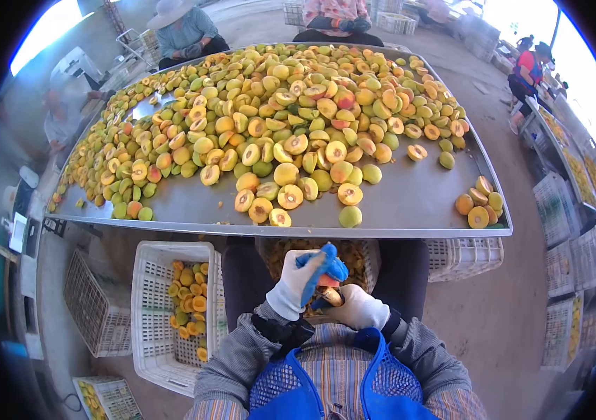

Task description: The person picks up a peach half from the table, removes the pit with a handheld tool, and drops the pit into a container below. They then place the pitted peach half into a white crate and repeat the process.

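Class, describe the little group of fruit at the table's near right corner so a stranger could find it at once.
Find the long metal table heaped with yellow fruit. Follow its near edge to the right corner, where a small cluster sits. A wide strip of bare metal separates it from the main heap.

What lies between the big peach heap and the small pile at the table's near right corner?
Nothing: in the head view, the steel table is bare between the big peach heap and the small pile.
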`<state>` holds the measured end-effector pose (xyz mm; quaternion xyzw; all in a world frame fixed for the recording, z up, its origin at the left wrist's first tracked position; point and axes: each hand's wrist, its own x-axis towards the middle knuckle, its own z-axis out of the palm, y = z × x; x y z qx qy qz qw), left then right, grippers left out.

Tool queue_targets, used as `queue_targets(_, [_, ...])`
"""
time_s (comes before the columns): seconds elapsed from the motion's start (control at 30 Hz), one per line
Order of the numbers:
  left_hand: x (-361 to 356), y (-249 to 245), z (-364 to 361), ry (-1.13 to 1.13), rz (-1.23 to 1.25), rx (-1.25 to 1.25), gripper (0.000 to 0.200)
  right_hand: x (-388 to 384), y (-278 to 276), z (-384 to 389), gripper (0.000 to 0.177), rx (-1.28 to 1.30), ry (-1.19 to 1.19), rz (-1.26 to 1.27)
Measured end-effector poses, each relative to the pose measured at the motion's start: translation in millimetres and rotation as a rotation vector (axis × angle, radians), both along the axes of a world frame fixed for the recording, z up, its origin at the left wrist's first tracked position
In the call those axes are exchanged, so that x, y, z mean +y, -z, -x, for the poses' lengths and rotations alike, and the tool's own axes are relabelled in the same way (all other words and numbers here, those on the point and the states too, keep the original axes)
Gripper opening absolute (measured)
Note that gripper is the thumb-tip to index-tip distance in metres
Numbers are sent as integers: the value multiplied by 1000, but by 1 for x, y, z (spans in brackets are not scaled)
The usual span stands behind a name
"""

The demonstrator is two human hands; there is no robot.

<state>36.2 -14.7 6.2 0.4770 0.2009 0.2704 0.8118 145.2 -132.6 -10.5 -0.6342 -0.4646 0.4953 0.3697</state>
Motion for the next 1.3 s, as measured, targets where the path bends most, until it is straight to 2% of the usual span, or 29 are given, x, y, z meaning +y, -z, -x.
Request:
queue_targets(0.07, [-6,-3,-2,12,-147,292,42,5,-17,-7,22,-369,-128,193])
queue_targets(0.1, [-8,-5,-1,46,-285,433,37,8,-17,-7,24,-359,-181,349])
queue_targets(0.13, [-6,-4,2,43,-284,433,37,8,-9,-6,24,-360,-184,349])
queue_targets(0.2, [-1,5,9,294,57,-107,41,3,29,-3,32,157,-249,-279])
queue_targets(0.23, [-7,14,9,335,114,-356,47,1,42,2,37,113,-292,-305])
queue_targets(0.27, [-9,21,10,335,111,-357,47,1,52,0,37,111,-293,-307])
queue_targets(0.33, [-13,22,14,-20,233,-271,51,4,42,0,38,309,-316,-43])
queue_targets(0.37, [-6,19,22,-161,135,-178,49,6,33,-10,41,106,-393,267])
queue_targets(0.4, [3,19,33,-313,190,-124,50,5,31,-16,41,103,-405,262])
queue_targets(0.43, [20,24,53,-415,164,-54,49,4,31,-22,40,-9,-368,231])
queue_targets(0.47, [34,25,78,-537,105,133,47,4,29,-25,39,-118,-330,199])
queue_targets(0.5, [46,16,102,-620,-71,449,46,4,10,-26,38,-366,-286,181])
queue_targets(0.53, [67,28,125,-597,-379,881,43,0,17,-29,39,-574,-259,170])
queue_targets(0.57, [72,21,134,-680,-1157,1369,39,-2,22,-30,41,-623,-240,164])
queue_targets(0.6, [75,16,130,-680,-1157,1376,39,-2,28,-31,42,-673,-221,159])
queue_targets(0.67, [89,5,104,-766,-1388,1248,36,-1,43,-32,44,-733,-245,160])
queue_targets(0.7, [94,3,84,-721,-1537,1254,39,0,48,-33,45,-800,-265,162])
queue_targets(0.77, [103,-4,33,-396,-1380,1419,51,2,54,-31,46,-789,-298,160])
queue_targets(0.8, [113,-14,8,-98,-1190,1547,56,2,55,-29,46,-780,-332,157])
queue_targets(0.83, [119,-10,-11,-42,-1059,1587,56,4,55,-29,48,-781,-369,209])
queue_targets(0.87, [127,-8,-26,38,-1013,1611,58,6,52,-29,48,-785,-367,211])
queue_targets(0.97, [135,10,-39,77,-920,1606,59,7,35,-30,51,-718,-263,236])
queue_targets(1.03, [133,25,-28,-176,-944,1210,51,10,19,-36,55,-629,-220,217])
queue_targets(1.07, [135,34,-24,-178,-948,1208,51,11,10,-36,55,-630,-217,213])
queue_targets(1.13, [127,39,-11,-401,-402,284,40,12,-7,-31,58,-587,-22,92])
queue_targets(1.17, [118,31,1,-314,-82,73,20,16,-15,-30,59,-556,2,71])
queue_targets(1.2, [99,15,3,-341,-66,-18,30,20,-25,-27,59,-557,-2,67])
queue_targets(1.27, [78,2,6,-298,242,-171,51,25,-42,-18,59,-415,24,-32])
queue_targets(1.3, [66,-7,7,-298,311,-118,68,27,-43,-13,59,-435,32,-54])
